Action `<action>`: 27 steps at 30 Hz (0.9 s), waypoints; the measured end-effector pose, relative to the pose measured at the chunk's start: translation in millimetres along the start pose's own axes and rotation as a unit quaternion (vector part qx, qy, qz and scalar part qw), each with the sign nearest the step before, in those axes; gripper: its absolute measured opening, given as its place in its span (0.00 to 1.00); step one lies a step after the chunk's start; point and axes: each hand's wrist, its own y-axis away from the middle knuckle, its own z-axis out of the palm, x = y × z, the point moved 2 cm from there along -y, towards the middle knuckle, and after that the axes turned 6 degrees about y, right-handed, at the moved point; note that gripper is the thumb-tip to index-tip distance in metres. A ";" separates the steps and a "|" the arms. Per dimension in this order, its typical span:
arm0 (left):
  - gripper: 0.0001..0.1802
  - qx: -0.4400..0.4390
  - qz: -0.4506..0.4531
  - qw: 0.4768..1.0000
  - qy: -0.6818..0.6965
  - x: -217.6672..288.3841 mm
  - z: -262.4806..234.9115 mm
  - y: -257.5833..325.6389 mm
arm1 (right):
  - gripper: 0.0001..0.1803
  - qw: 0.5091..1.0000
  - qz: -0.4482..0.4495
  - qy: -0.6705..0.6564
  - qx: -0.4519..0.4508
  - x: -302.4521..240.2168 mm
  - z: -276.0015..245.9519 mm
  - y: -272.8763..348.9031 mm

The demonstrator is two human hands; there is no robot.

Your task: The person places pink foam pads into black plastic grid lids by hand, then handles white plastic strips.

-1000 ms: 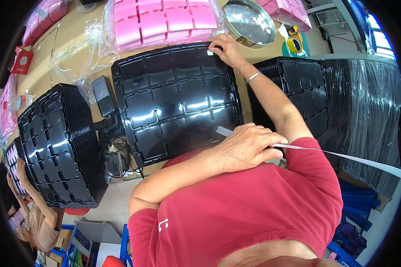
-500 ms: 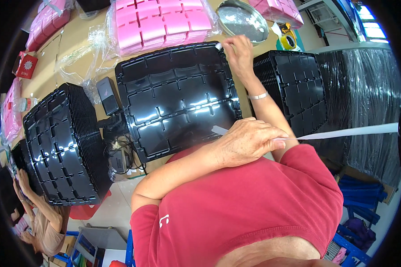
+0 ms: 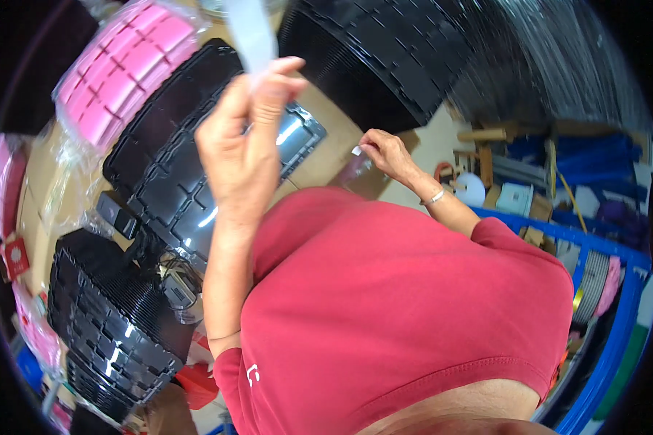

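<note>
My left hand point(image 3: 245, 138) is raised over the black compartment tray point(image 3: 173, 168) and pinches a white strip point(image 3: 252, 35) that runs up out of view. My right hand point(image 3: 384, 154), with a bracelet at the wrist, is off to the right near the cardboard-covered table edge. Its fingertips pinch a small white piece point(image 3: 357, 151). The tray lies flat on the table, partly hidden behind my left hand and forearm.
A wrapped pink tray stack point(image 3: 116, 80) lies beyond the black tray. Black tray stacks stand at the upper right point(image 3: 406, 58) and lower left point(image 3: 105, 326). A blue rack point(image 3: 617, 290) with clutter stands on the right; a wrapped black pallet point(image 3: 559, 65) is behind.
My left hand has risen from near my body, holding the strip up. My right hand has drawn back from the tray's far corner to the table edge. The view has swung right.
</note>
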 end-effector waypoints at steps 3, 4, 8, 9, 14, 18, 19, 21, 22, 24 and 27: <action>0.15 0.020 0.011 0.999 0.035 0.2 8.8 4.1 | 0.08 0.965 0.251 0.023 0.072 111.4 42.6 63.9; 0.15 0.009 -0.001 0.999 0.036 -2.4 10.4 6.8 | 0.10 0.920 0.348 -0.086 0.158 144.4 52.6 84.1; 0.14 -0.012 -0.034 0.999 -0.005 -5.1 17.5 10.4 | 0.17 0.931 0.347 -0.027 -0.107 223.6 61.5 109.5; 0.14 0.009 -0.034 0.999 -0.027 -11.5 10.1 14.1 | 0.15 0.929 0.289 0.056 -0.223 116.1 25.4 54.1; 0.15 0.017 -0.051 0.998 -0.035 -21.6 21.7 13.3 | 0.07 0.955 -0.059 -0.282 0.075 -111.7 -90.3 -31.5; 0.14 0.034 -0.052 0.998 -0.015 -37.2 26.1 17.7 | 0.15 0.862 -0.211 -0.341 0.309 -182.6 -149.5 -83.5; 0.14 0.036 -0.053 0.998 -0.025 -37.3 27.9 19.4 | 0.18 0.845 -0.228 -0.373 0.308 -194.3 -162.3 -93.4; 0.13 0.035 -0.045 0.997 -0.046 -39.1 32.5 23.9 | 0.24 0.817 -0.276 -0.403 0.307 -212.2 -177.7 -101.7; 0.13 0.037 -0.037 0.997 -0.048 -40.3 35.6 26.4 | 0.24 0.808 -0.288 -0.391 0.333 -217.8 -180.8 -102.0; 0.14 0.030 -0.028 0.997 -0.070 -41.2 38.4 28.2 | 0.25 0.796 -0.305 -0.380 0.360 -229.8 -186.3 -102.0; 0.15 0.023 -0.021 0.996 -0.089 -44.0 43.7 28.5 | 0.15 0.867 -0.256 -0.256 0.342 -233.5 -184.8 -104.5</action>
